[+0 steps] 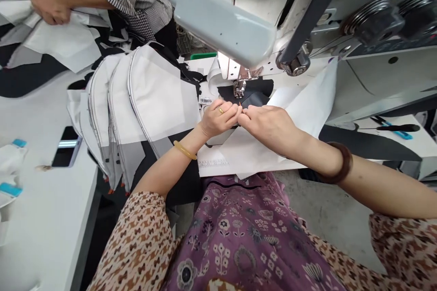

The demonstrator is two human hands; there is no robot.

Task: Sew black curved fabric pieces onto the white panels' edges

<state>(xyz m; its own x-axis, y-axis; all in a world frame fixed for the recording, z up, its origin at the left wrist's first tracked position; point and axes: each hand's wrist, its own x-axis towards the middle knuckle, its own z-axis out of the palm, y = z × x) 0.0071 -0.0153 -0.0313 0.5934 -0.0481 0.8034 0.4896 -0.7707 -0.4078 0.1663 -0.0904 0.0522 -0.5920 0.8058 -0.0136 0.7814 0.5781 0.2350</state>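
Note:
My left hand (221, 117) and my right hand (268, 125) meet just in front of the presser foot (239, 88) of a sewing machine. Both are closed, fingertips pinched together on the edge of a fabric piece (257, 99), dark on its visible face. A small orange tip (240, 105) pokes up between the fingers. The exact edge in the pinch is hidden by my fingers. White fabric (307, 95) spreads to the right, beyond my right hand. Left of my left hand lie several stacked white panels (160, 95) with dark piped seams and orange tips at their lower ends.
A grey lamp-like housing (225, 25) hangs above the sewing area. On the left table (44, 218) lies a phone (66, 146). Another person's hand (51, 2) handles white fabric at upper left. A blue cutter (398, 131) and black-handled tool (403, 128) rest at right.

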